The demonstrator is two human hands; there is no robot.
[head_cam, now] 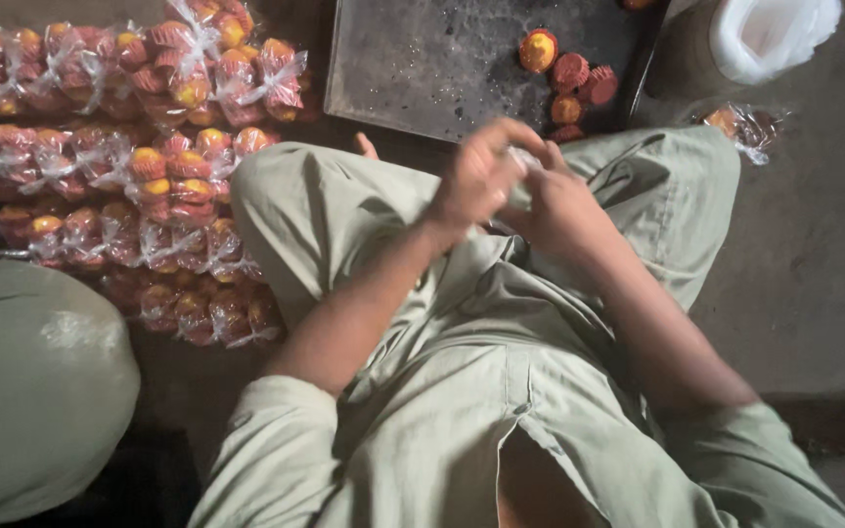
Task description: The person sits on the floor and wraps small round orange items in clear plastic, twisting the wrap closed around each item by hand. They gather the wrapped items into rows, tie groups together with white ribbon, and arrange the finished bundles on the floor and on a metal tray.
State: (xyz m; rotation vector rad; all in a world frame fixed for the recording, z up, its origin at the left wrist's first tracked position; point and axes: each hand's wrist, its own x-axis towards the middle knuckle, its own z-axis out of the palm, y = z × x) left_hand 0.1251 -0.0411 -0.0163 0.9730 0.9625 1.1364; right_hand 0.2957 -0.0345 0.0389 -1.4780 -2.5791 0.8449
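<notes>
My left hand (476,181) and my right hand (555,205) meet above my lap, fingers closed together around a small piece of clear plastic (522,156); motion blur hides what is inside it. Just beyond the hands lies a dark metal tray (422,68) with a few orange cupcakes in red paper cups (564,83) at its right side. I sit cross-legged in pale green clothes, knees to either side of the hands.
Rows of tied clear bags filled with cupcakes (129,166) are stacked on the floor at left. One small filled bag (747,125) lies at right beside a white plastic roll or container (765,34). A green rounded bundle (31,381) sits at lower left.
</notes>
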